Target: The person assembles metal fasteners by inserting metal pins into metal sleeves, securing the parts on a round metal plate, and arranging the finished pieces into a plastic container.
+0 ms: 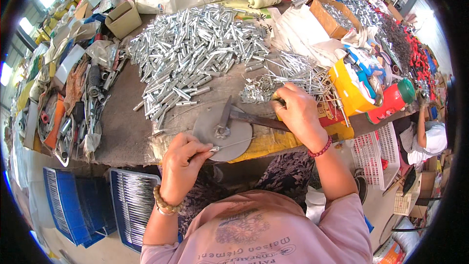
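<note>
My left hand [181,159], fingers pinched, holds a thin metal rod [237,143] by the end that carries a small silver fitting. The rod's free end reaches right over a round grey metal plate [204,129] at the table's front edge. My right hand [299,112] is closed round the wooden handle of a hammer [259,120]. The hammer's head lies over the plate, beside a small metal lump at its middle. Just beyond my right hand are a heap of small metal pins [257,89] and a bunch of thin rods [305,72].
A large pile of silver metal tubes [195,44] covers the table's middle. Tools and bags [73,102] crowd the left. A yellow container [349,88] and a red jar with a green lid [391,101] stand right. Blue crates [132,205] hold rods below. Another person [430,139] sits far right.
</note>
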The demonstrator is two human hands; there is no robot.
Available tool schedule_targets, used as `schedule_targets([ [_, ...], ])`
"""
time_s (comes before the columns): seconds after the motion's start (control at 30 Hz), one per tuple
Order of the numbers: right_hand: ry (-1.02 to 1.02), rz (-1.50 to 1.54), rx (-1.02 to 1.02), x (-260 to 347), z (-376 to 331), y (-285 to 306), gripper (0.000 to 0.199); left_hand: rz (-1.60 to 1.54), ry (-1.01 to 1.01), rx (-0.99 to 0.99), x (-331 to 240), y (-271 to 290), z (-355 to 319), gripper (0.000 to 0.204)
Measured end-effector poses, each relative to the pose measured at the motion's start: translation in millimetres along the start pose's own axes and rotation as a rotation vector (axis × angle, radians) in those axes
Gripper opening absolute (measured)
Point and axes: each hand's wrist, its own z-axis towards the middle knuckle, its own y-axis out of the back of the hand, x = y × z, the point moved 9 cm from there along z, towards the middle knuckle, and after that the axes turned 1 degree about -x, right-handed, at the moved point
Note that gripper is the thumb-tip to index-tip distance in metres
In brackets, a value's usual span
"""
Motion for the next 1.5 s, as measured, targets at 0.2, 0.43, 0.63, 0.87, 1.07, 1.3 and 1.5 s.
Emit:
schedule_targets([
  [0.2,0.076,0.008,0.052,2.8,-1.2,1.5,0.014,-0.008,0.031,0.010,0.2,0.4,-0.4,0.022],
  [0.43,0.190,-0.025,0.045,13.0,2.6,1.4,0.014,0.025,0.014,0.008,1.2,2.4,-0.2,0.020],
  [0.63,0.166,0.248,0.060,49.6,-1.8,8.7,0.013,0.060,-0.045,-0.024,-4.2,2.3,1.9,0.016],
  [0.87,0.469,0.394,0.229,137.6,-19.6,-15.4,0.018,0.067,-0.054,-0.007,-2.0,3.3,-0.8,0.019],
  [1.07,0.548,0.332,0.249,149.9,-21.3,-20.8,0.017,0.075,-0.060,-0.033,-6.6,4.7,-1.5,0.016],
  [1.3,0.690,0.151,0.249,161.9,-23.5,-11.7,0.009,0.099,-0.114,-0.004,-9.7,-5.7,7.5,0.012],
  [1.5,0.704,0.263,0.155,164.4,-28.9,-47.1,0.015,0.182,-0.119,-0.052,9.7,-0.1,-1.2,0.014],
])
